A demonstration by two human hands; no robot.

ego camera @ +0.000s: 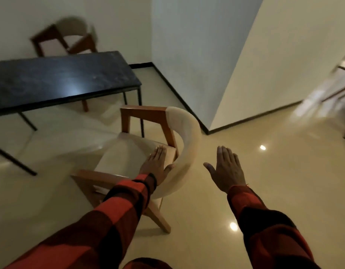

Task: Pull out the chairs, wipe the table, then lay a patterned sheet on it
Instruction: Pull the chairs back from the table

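A wooden chair (129,152) with a cream seat and a curved cream backrest stands on the floor in front of me, clear of the table's right end. My left hand (156,164) lies with straight fingers against the inner side of its backrest, over the seat. My right hand (226,169) hovers flat and open to the right of the chair, touching nothing. The black table (57,80) with thin black legs stretches to the upper left, its top bare. A second wooden chair (68,39), blurred, stands beyond the table by the wall.
A white wall corner with black skirting (206,131) juts out just right of the chair. Glossy cream floor tiles (264,191) spread to the right and front. Blurred furniture (342,74) shows at the far right edge.
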